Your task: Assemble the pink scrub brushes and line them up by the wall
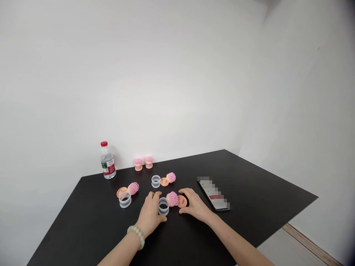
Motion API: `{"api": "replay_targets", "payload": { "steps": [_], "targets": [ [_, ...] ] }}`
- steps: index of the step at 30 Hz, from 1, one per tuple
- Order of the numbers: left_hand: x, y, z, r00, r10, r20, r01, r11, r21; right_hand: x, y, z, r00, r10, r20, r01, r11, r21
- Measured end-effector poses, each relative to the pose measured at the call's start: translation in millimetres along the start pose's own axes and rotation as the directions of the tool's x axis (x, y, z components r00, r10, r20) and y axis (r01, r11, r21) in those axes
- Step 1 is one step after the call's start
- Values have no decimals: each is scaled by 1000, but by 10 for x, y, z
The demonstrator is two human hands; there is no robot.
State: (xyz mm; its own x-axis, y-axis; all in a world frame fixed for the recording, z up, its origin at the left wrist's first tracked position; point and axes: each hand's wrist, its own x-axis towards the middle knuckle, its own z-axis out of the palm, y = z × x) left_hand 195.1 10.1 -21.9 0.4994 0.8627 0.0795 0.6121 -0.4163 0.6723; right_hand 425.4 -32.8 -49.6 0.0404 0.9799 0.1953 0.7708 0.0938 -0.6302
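My left hand (151, 210) curves around the left side of a clear plastic ring (163, 210), thumb and fingers apart; whether it touches the ring I cannot tell. On the other side, my right hand (195, 205) has its thumb and forefinger spread around a peach-coloured disc (182, 201) with a small raised middle. Between the two hands lies a pink bristle brush head (173, 198), in a row with the ring and disc. All three rest on the black table (183, 236). A pale green bead bracelet (137, 235) circles my left wrist.
Similar loose parts lie in two groups: a ring (125, 199) with a brush head (133, 188), and another ring (155, 181) with its brush head (171, 177). Two assembled brushes (138, 165) and a red-capped bottle (108, 164) stand by the wall. A phone (213, 195) lies right.
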Motion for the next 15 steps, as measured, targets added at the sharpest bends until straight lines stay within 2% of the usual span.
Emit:
{"api": "replay_targets", "payload": {
  "steps": [4,8,9,11,15],
  "targets": [
    [-274,-137,-178,1000,18,-13,-18,1000,-16,55,-112,-215,999,-48,-9,47,998,-31],
    [-595,-522,-243,996,44,-73,-49,996,-75,414,-405,-374,992,-125,-17,124,990,-74],
    [-656,-644,-231,994,57,-92,-65,994,-89,555,-496,-368,990,-138,-13,136,987,-88],
    [-746,-873,-195,975,64,-211,-85,992,-95,871,-668,-295,991,-136,-13,133,984,-121],
    [-822,-1139,-169,895,113,-432,-145,989,-41,1477,-878,-18,998,-49,-47,38,980,-196]
  ]
}}
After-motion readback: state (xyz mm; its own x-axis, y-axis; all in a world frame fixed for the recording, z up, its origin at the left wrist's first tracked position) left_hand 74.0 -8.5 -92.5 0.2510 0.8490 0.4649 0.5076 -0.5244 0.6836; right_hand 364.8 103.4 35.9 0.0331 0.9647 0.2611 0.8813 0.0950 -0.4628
